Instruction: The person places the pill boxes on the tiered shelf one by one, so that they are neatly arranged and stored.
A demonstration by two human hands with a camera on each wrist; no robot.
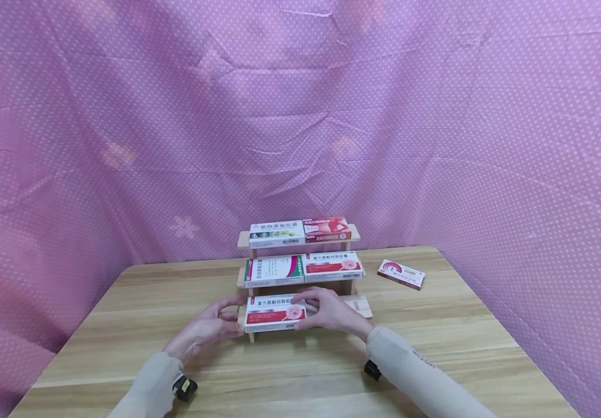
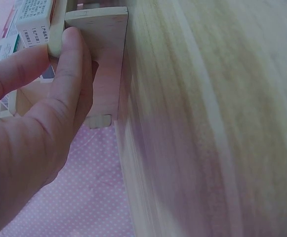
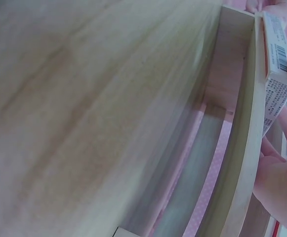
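A three-tier wooden display stand (image 1: 361,306) holds several medicine boxes. On the left part of its lowest tier lies a white and red medicine box (image 1: 270,314). My right hand (image 1: 330,310) grips this box by its right end, thumb at the front and fingers behind, as the box end (image 3: 277,94) in the right wrist view also shows. At the left end of that tier, my left hand (image 1: 213,326) pinches the stand's wooden edge (image 2: 101,37) between thumb and fingers.
On the middle tier sit a green and white box (image 1: 275,269) and another white and red box (image 1: 333,265). The top tier carries a white box (image 1: 277,232) and a red box (image 1: 328,229). One more box (image 1: 402,274) lies on the wooden table (image 1: 467,337), right of the stand.
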